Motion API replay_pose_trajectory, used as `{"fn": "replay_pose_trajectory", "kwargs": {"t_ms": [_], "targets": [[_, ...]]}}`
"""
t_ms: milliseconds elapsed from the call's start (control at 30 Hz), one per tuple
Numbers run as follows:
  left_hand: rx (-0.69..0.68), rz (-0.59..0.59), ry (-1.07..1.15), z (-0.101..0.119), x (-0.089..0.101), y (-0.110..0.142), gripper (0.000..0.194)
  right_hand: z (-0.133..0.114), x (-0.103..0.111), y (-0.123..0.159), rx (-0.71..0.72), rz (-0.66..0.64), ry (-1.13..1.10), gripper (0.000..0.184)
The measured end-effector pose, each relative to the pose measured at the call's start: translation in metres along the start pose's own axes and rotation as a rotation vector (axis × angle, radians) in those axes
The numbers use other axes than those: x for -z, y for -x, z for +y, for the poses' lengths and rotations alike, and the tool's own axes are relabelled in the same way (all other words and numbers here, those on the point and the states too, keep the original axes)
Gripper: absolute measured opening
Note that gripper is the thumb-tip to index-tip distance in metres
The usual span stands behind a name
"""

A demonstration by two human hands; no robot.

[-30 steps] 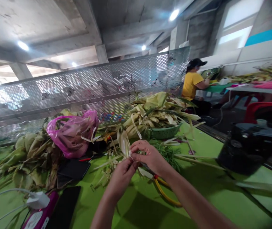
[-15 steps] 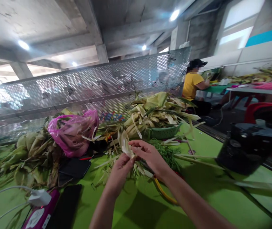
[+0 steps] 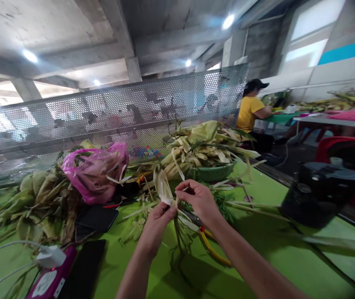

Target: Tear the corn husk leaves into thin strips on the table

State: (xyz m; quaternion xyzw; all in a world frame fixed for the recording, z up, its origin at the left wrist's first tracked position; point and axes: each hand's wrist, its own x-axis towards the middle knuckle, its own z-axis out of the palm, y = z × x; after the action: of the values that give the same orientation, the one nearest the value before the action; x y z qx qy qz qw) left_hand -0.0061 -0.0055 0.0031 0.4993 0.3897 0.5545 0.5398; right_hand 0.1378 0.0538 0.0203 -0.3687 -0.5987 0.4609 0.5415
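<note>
The left hand [image 3: 159, 224] pinches the lower end of a husk [image 3: 163, 189], a pale, papery blade, cupped and tapering, that stands raised above the near middle of the smooth lime-green table [image 3: 127, 270]. Just to its right, the right hand [image 3: 199, 201] is curled, thumb and forefinger nearly meeting at a narrow strip; whether they grip it, I cannot tell. The hands are close together but apart. Thin, wiry stalks [image 3: 180, 236] hang below the left fingertips. Beneath the right wrist lies a tool with dark metal and curved yellow handles [image 3: 210, 249]. Beyond are feathery green shreds [image 3: 225, 203] and a shallow green basket [image 3: 217, 172], heaped with dry, crinkled leaves [image 3: 202, 145]. On the left, a thin, glossy pink bag [image 3: 93, 174] bulges beside a pile of limp, ribbed leaves [image 3: 40, 199]; nearer are flat black slabs [image 3: 84, 265] and a purple power strip [image 3: 51, 276] with a blocky white plug [image 3: 51, 256]. A shiny black round pot [image 3: 317, 195] stands on the right. Farther off, a metal screen [image 3: 103, 124] is punched with round holes, and a person in yellow [image 3: 248, 112] sits at the far right.
</note>
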Motion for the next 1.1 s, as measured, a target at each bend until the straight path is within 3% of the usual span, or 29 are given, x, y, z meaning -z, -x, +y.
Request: {"fn": "replay_pose_trajectory", "kwargs": {"t_ms": [100,200,333,633,733,800,867,1000,1100], "targets": [[0.048,0.126,0.028,-0.005,0.007,-0.004,0.036,0.001,0.001,0.001,0.018,-0.018,-0.062,0.035],[0.056,0.223,0.042,-0.008,0.013,-0.008,0.038,-0.001,-0.002,0.005,-0.014,-0.135,0.041,0.029],[0.035,0.243,0.067,-0.011,0.014,-0.01,0.032,-0.003,-0.006,0.009,0.024,-0.289,0.227,0.027],[0.052,0.296,0.25,-0.007,0.013,-0.011,0.028,0.001,-0.009,0.008,0.102,-0.227,0.317,0.022],[0.072,0.317,0.312,-0.006,0.016,-0.012,0.032,-0.003,-0.009,0.011,0.232,-0.134,0.433,0.011],[0.052,0.342,0.38,-0.005,0.017,-0.013,0.033,-0.006,-0.012,0.015,0.349,-0.053,0.518,0.014],[0.011,0.359,0.426,-0.006,0.017,-0.013,0.031,-0.008,-0.017,0.02,0.417,-0.05,0.605,0.011],[-0.045,0.357,0.421,-0.008,0.015,-0.014,0.027,0.001,-0.032,0.027,0.34,-0.148,0.751,0.012],[-0.08,0.351,0.342,-0.012,0.013,-0.015,0.029,0.01,-0.04,0.027,0.254,-0.192,0.725,0.017]]}}
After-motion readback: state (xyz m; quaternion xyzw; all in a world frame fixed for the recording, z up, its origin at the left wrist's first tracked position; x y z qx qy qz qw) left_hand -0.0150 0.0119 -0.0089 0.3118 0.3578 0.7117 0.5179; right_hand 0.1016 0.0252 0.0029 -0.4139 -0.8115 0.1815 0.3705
